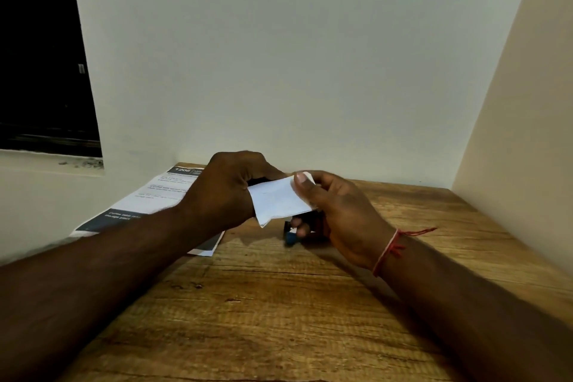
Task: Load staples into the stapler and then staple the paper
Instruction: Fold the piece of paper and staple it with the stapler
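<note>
A small folded white paper (277, 199) is held above the wooden table (279, 304) between both hands. My left hand (228, 187) grips its left end, with something dark in shadow under the fingers that I cannot make out. My right hand (336, 211) pinches its right end under the thumb. Below the paper, a dark stapler with a blue end (291, 237) lies on the table. The lower fingers of my right hand curl close to it, and most of it is hidden by that hand.
A printed sheet (155, 195) with dark bands lies at the table's back left, partly under my left forearm. A white wall stands close behind, a beige wall (511, 133) borders the right side, and a dark window (43, 56) is at the left.
</note>
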